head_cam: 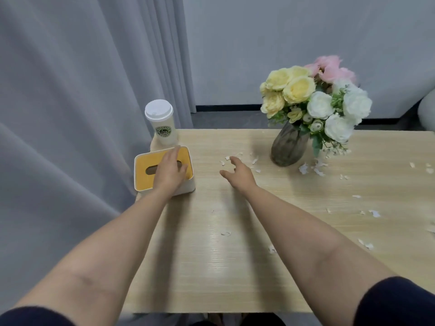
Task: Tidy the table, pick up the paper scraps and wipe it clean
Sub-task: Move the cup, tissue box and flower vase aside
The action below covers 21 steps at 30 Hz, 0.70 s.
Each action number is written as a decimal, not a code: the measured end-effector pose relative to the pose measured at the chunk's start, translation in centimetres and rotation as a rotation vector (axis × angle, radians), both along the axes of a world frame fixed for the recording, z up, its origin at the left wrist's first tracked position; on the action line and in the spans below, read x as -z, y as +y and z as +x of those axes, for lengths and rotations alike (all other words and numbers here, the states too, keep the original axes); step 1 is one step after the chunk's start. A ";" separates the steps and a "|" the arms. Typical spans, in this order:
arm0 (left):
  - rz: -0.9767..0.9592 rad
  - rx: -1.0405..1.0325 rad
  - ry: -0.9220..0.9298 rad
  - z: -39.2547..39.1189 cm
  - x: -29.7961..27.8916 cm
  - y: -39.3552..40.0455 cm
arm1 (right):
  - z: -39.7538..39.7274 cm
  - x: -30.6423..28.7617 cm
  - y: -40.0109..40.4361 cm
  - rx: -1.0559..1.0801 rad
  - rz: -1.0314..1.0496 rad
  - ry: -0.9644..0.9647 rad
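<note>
Hands apart: left hand [170,171] flat on tissue box [164,170], right hand [237,171] spread, nearer paper scraps [227,158] just ahead on table [211,267].

Scrap-strewn table [235,267] (wood, seemingly)

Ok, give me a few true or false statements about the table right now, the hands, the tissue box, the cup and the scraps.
1. The left hand rests on the yellow-topped tissue box. True.
2. The right hand grips the grey vase of flowers. False: it hovers open over the wooden table, apart from the vase.
3. The white lidded paper cup lies tipped over. False: it stands upright behind the box.
4. White paper scraps lie scattered on the table. True.
</note>
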<state>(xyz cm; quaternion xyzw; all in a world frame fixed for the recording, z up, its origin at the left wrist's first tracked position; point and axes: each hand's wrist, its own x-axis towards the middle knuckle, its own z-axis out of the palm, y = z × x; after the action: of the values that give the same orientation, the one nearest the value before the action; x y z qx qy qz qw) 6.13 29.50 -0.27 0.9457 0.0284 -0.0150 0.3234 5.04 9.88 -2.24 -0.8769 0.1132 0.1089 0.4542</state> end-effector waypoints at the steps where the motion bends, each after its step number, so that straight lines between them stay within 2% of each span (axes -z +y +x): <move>1: -0.007 0.077 0.000 0.0 -0.1 -1.5 | -0.3 0.1 -1.2 0.030 -0.010 -0.017; 11: -0.010 0.529 0.084 0.5 3.2 -16.1 | -1.5 2.6 -13.6 0.393 -0.063 -0.160; 15: -0.155 0.437 0.116 1.9 5.3 -21.5 | -0.1 4.2 -17.5 0.440 -0.036 -0.228; 19: -0.349 0.288 0.105 4.5 6.9 -25.3 | 2.8 5.5 -19.9 0.337 -0.135 -0.288; 21: -0.384 0.249 0.080 5.8 7.8 -26.6 | 4.3 6.1 -20.6 0.335 -0.107 -0.280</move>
<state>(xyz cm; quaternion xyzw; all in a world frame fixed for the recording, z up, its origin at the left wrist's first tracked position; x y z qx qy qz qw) 11.93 2.92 -8.05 0.8616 -0.0792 -0.0975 0.4917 9.37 -10.76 -8.30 -0.8753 0.1987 -0.0971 0.4300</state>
